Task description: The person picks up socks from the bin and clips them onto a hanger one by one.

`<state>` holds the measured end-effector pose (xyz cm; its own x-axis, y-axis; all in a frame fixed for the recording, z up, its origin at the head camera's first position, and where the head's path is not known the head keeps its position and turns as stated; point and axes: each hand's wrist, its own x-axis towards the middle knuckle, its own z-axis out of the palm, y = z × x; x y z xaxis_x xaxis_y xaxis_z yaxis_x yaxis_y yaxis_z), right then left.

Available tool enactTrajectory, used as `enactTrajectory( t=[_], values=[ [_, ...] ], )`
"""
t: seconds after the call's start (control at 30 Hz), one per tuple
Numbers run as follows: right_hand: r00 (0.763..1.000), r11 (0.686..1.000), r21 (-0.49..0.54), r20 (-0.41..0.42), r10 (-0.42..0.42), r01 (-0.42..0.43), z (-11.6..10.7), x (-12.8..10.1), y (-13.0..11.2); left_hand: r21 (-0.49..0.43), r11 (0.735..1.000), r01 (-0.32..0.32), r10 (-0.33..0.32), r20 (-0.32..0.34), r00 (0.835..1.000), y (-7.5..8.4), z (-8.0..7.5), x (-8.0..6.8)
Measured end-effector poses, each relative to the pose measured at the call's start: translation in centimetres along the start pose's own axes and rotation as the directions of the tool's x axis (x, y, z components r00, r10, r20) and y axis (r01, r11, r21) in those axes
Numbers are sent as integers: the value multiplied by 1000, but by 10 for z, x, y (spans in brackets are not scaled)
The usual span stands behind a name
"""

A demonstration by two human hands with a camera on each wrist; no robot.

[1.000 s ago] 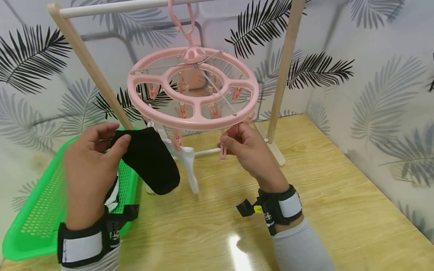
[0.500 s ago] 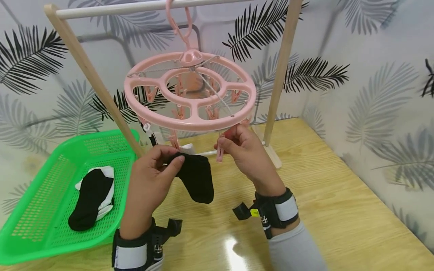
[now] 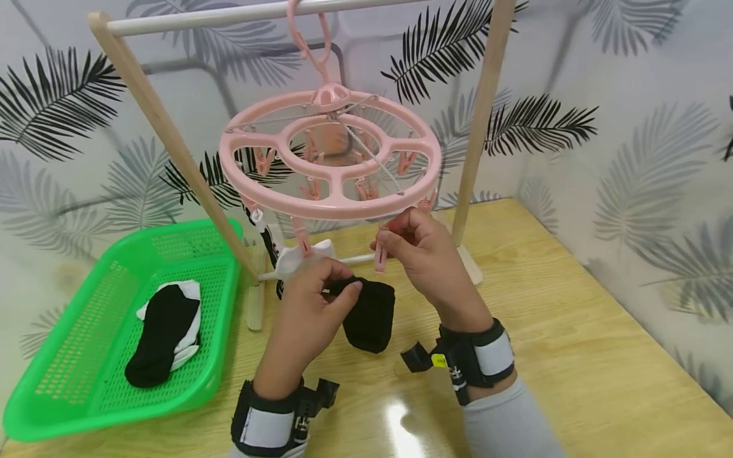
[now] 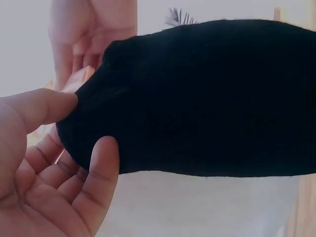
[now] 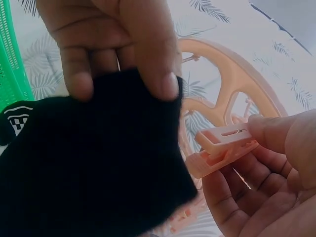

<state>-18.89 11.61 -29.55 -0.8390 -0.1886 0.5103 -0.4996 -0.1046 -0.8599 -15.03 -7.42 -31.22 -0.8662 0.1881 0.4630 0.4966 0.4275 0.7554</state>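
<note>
My left hand pinches a black sock by one end between thumb and fingers, and the rest of it hangs down. In the left wrist view the sock stretches sideways away from the fingers. My right hand pinches a pink clothespin that hangs from the front right of a round pink drying hanger. The right wrist view has the clothespin with its jaws parted, thumb and fingers at its far end. The sock's edge is close beside those jaws, nothing between them.
A green basket at the left holds a black sock and white fabric. White fabric hangs from a front clothespin. The hanger hooks on a white rod between wooden posts.
My left hand has carried the black sock rightward from beside the basket to just below the right hand. The right hand keeps its pinch on the clothespin in the same place.
</note>
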Motion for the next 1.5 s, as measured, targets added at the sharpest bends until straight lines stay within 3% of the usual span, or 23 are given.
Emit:
enactTrajectory(
  t=[0.2, 0.47, 0.63, 0.87, 1.13, 1.5],
  values=[
    [999, 1000, 7, 32, -6, 6, 6, 0, -1, 19, 1000, -3, 3, 9, 1000, -1, 3, -1],
    [1000, 1000, 4, 12, 22, -22, 10, -2, -3, 38, 999, -5, 9, -89, 996, -5, 0, 0],
    [1000, 1000, -11, 16, -5, 5, 10, 0, -5, 29, 999, -34, 37, -128, 991, -2, 2, 4],
    [1000, 1000, -20, 18, 5, -4, 12, 0, -6, 1, 999, -32, 32, -114, 993, 0, 4, 3],
    [1000, 1000, -22, 20, 20, -19, 15, 0, -5, -135, 991, -20, 3, -121, 993, 0, -1, 1],
    [1000, 999, -35, 16, 21, -20, 17, 0, -7, -178, 984, -27, 8, -106, 994, -2, -2, 1]
  ],
)
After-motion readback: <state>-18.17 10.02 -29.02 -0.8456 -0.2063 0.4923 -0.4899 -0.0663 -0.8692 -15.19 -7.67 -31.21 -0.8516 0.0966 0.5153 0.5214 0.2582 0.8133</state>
